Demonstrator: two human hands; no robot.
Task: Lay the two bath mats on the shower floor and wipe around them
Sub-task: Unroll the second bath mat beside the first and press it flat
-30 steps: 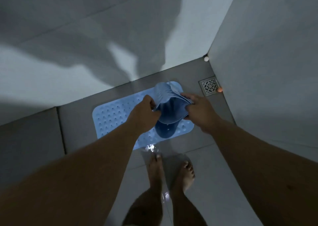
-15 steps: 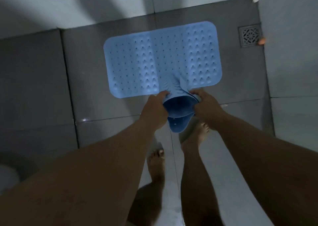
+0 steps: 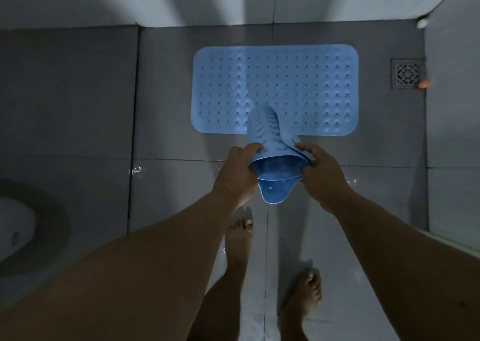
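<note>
Head view, looking down at a dim shower floor [image 3: 78,94] of large grey tiles with dark grout lines and a few wet glints. Pale walls rise along the far edge and the right edge. A square metal drain [image 3: 406,73] sits in the far right corner, with a small orange thing beside it that I cannot make out. One blue bath mat [image 3: 298,81] lies flat near the far edge, dotted with holes and raised bumps. A dark rounded shape at the left edge is cut off by the frame.

The second bath mat [image 3: 275,159] is in my hands above the floor, rolled into a loose curl; its far end overlaps the flat mat's near edge from this angle, and its near end droops between my wrists. How much is still rolled is hidden inside the curl.

My left hand [image 3: 237,173] clasps the roll's left side, fingers curled over the rim. My right hand [image 3: 322,174] pinches the right side, thumb underneath. Both forearms reach forward. My bare feet stand on the tiles below.
</note>
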